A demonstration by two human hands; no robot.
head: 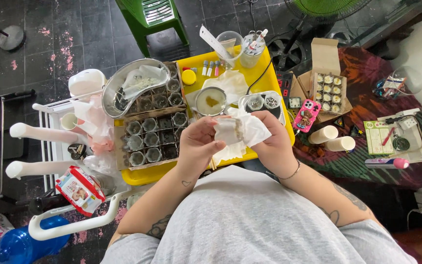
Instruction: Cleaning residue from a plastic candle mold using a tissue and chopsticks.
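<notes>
Spills look like the main hazard here. The left hand (pixel 199 142) pinches a small cloudy glass jar (pixel 228 131), and the right hand (pixel 269 139) grips a white tissue (pixel 251 128) wrapped round its far side, both held just above the near edge of the yellow tray (pixel 264 73). The person's fingers are closed on smooth glass through thin paper, so a slip seems likely to drop the jar onto the tray, perhaps against the small metal bowl (pixel 211 101) of amber liquid just beyond the hands.

Left of that bowl on the tray sit cardboard crates of grey jars (pixel 152 132), with a kidney-shaped steel dish (pixel 135 85) resting across their far corner; its perch looks unsteady. At the tray's far end stand clear cups of tools (pixel 251 46). Right of the tray lie a pink phone (pixel 306 115), an open box of small filled jars (pixel 329 93) and two white candles (pixel 330 138) on a patterned cloth. The floor beneath is dark tile; a green stool (pixel 152 17) stands beyond the tray.
</notes>
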